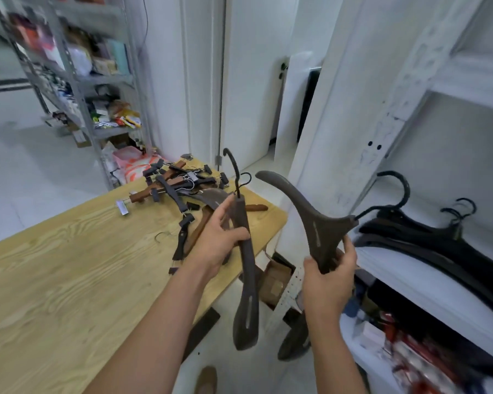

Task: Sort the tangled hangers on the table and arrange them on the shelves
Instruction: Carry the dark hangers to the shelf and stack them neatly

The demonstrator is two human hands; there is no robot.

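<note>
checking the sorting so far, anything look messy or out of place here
The clip hangers at the far end of the wooden table lie in a tangled heap, crossing at all angles. The black hangers on the white shelf look neatly stacked.

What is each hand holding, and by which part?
Left hand grips a dark brown hanger just below its hook; right hand grips a second hanger by one end.
</note>
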